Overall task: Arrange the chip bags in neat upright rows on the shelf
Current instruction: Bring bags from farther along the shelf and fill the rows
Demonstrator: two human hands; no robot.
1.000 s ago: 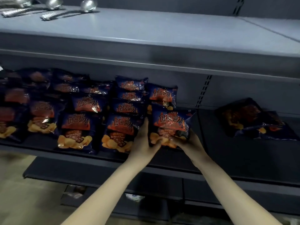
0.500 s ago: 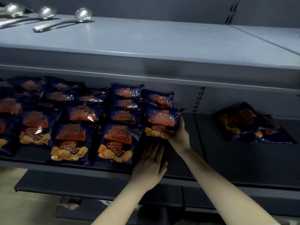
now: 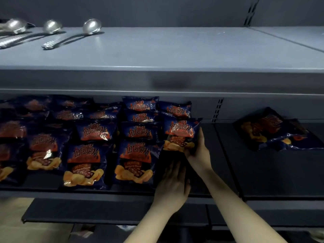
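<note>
Several dark blue chip bags with orange print stand leaning in rows on the dark shelf [image 3: 273, 174], filling its left half. My right hand [image 3: 199, 152] grips the lower right corner of the rightmost front bag [image 3: 181, 133], which stands tilted in front of another bag [image 3: 177, 109]. My left hand [image 3: 172, 184] lies flat with straight fingers on the shelf just below that bag, beside the front bag of the neighbouring row [image 3: 134, 162]. Two more bags [image 3: 273, 130] lie flat in a loose pile at the far right of the shelf.
A grey upper shelf [image 3: 175, 50] juts out above the bags, with three metal ladles [image 3: 73, 35] lying at its left. A lower dark shelf [image 3: 87, 211] sticks out below. Slotted uprights [image 3: 217, 109] mark the shelf back between the rows and the loose pile.
My right hand has pushed the held bag back and up from the shelf's front into the row. My left hand has let go of it and dropped flat onto the shelf in front.
</note>
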